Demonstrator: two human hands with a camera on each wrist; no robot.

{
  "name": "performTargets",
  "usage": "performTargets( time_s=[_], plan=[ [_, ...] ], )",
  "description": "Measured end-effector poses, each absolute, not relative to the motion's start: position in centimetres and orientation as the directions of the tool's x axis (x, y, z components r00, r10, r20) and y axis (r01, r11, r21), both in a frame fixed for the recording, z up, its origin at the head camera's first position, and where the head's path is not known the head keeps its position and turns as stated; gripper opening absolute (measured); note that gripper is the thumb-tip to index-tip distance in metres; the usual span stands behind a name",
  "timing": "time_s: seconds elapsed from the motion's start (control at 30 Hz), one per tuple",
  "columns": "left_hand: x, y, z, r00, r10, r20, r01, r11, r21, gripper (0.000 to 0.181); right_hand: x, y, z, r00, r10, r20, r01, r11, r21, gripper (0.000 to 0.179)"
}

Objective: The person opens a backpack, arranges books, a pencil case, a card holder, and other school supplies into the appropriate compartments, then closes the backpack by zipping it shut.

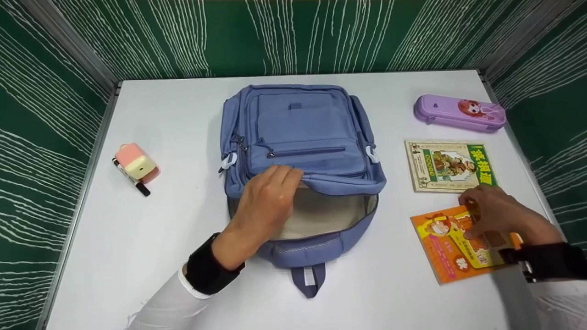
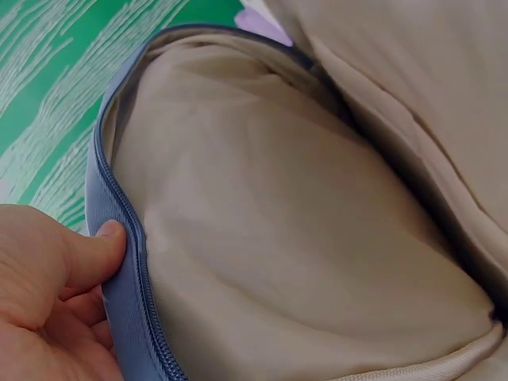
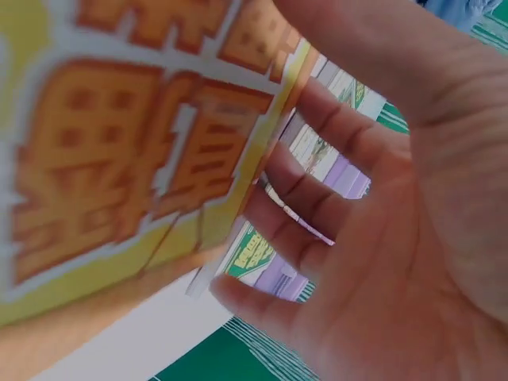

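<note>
A blue backpack (image 1: 302, 119) lies on its back in the middle of the table, its main compartment unzipped and gaping toward me. My left hand (image 1: 266, 201) pinches the upper zipper edge (image 2: 127, 294) of the opening and holds it up. Beige lining (image 2: 262, 198) shows inside. At the right, my right hand (image 1: 504, 213) grips an orange picture book (image 1: 442, 252), thumb over the cover and fingers at its far edge. In the right wrist view the book's cover (image 3: 103, 159) stands tilted close to the palm.
Just behind the orange book lies a green and cream book (image 1: 426, 172). A purple pencil case (image 1: 449, 112) sits at the back right. On the left are a pink and yellow box-like item (image 1: 137, 160) and a black-capped marker (image 1: 143, 189). Green patterned walls (image 1: 302, 41) border the white table (image 1: 183, 252).
</note>
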State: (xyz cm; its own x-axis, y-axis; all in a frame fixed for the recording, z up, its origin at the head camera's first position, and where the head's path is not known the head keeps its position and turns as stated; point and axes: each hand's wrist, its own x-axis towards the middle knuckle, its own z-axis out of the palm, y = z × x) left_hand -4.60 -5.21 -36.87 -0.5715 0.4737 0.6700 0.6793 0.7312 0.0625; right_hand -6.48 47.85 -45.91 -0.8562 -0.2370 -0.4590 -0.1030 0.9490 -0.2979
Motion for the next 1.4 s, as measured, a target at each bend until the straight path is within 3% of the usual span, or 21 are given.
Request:
performTargets(
  time_s=[0.13, 0.3, 0.5, 0.67, 0.8, 0.9, 1.03, 1.27, 1.4],
  plan=[
    [-4.7, -5.2, -36.7, -0.568, 0.463, 0.680, 0.674, 0.736, 0.062, 0.033, -7.1, 47.9, -45.8, -0.850, -0.238, -0.470, -0.127, 0.959, -0.255, 0.091],
    [-5.1, -5.2, -36.1, -0.551, 0.455, 0.700, 0.676, 0.735, 0.054, 0.027, -7.0, 48.1, -45.6, -0.823, -0.184, -0.538, -0.048, 0.965, -0.256, 0.097],
    [-5.5, -5.4, -35.9, -0.559, 0.450, 0.696, 0.680, 0.729, 0.075, 0.027, -6.1, 48.8, -46.0, -0.781, -0.200, -0.592, 0.043, 0.928, -0.370, 0.073],
    [-5.7, -5.4, -35.7, -0.566, 0.458, 0.686, 0.681, 0.728, 0.075, 0.033, -5.5, 50.1, -46.0, -0.647, -0.310, -0.697, 0.184, 0.823, -0.537, 0.043],
    [-5.8, -5.3, -35.6, -0.559, 0.463, 0.688, 0.685, 0.726, 0.069, 0.033, -5.2, 51.0, -45.3, -0.525, -0.456, -0.719, 0.279, 0.706, -0.652, 0.035],
    [-5.8, -5.3, -35.5, -0.554, 0.460, 0.694, 0.684, 0.727, 0.064, 0.030, -5.0, 51.1, -44.5, -0.481, -0.532, -0.696, 0.322, 0.631, -0.705, 0.031],
    [-5.9, -5.3, -35.3, -0.547, 0.458, 0.700, 0.685, 0.726, 0.060, 0.029, -4.4, 50.5, -43.4, -0.503, -0.569, -0.651, 0.352, 0.553, -0.755, 0.030],
    [-6.0, -5.4, -35.3, -0.538, 0.457, 0.708, 0.675, 0.737, 0.037, 0.030, -3.6, 46.3, -43.0, -0.639, -0.653, -0.407, 0.222, 0.350, -0.910, 0.043],
    [-6.2, -5.5, -35.3, -0.544, 0.454, 0.706, 0.665, 0.746, 0.033, 0.031, -3.4, 43.6, -43.1, -0.612, -0.747, -0.260, 0.183, 0.186, -0.965, 0.044]
  ],
)
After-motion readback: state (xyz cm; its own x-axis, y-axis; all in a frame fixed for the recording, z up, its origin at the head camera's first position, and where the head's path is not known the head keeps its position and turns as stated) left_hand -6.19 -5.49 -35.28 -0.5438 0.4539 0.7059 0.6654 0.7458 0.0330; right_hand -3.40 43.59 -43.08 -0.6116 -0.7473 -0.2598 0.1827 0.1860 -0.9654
